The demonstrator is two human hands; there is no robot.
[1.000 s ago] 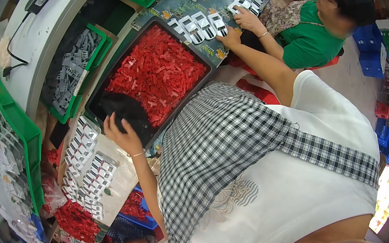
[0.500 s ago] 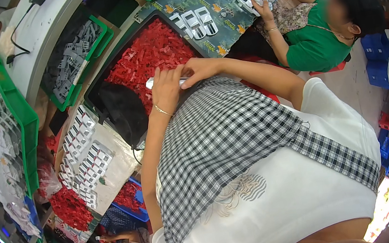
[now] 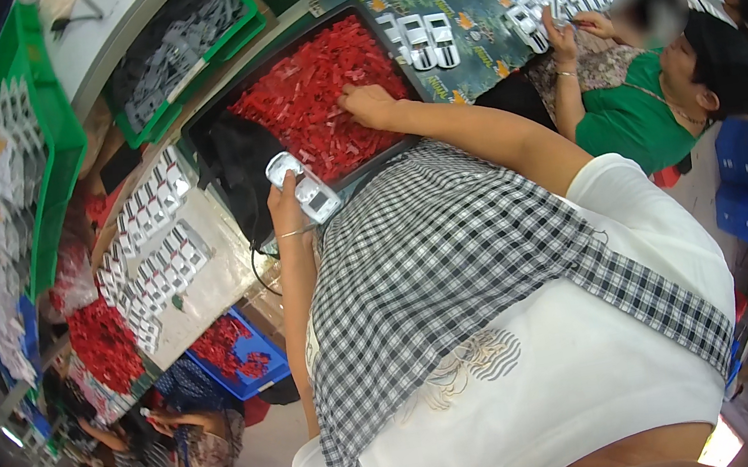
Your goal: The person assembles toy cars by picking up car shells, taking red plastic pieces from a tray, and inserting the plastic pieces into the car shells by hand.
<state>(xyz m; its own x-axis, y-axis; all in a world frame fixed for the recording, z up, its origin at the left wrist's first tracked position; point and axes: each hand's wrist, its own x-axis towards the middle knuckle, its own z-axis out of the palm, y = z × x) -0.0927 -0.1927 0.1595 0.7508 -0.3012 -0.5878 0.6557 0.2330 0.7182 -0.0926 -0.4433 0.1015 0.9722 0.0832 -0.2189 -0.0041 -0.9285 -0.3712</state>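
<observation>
The left hand [image 3: 286,210] held a small white-and-grey case [image 3: 303,187], fingers closed around it, at the near edge of the black tray [image 3: 215,141]. The right hand [image 3: 368,104] lay spread, fingers down among the red plastic pieces [image 3: 315,97] filling that tray. Far left, a green bin [image 3: 173,51] held grey parts.

Small assembly workshop, crowded bench. In front of me a black tray [image 3: 221,150] heaped with small red plastic parts [image 3: 315,97]; green crates [image 3: 36,110] stacked with carded pieces; rows of white-and-grey units [image 3: 150,257] laid out on cardboard. A co-worker in green [image 3: 655,105] sorts identical units [image 3: 421,33] alongside. Blue bins [image 3: 242,355] of red parts below.
</observation>
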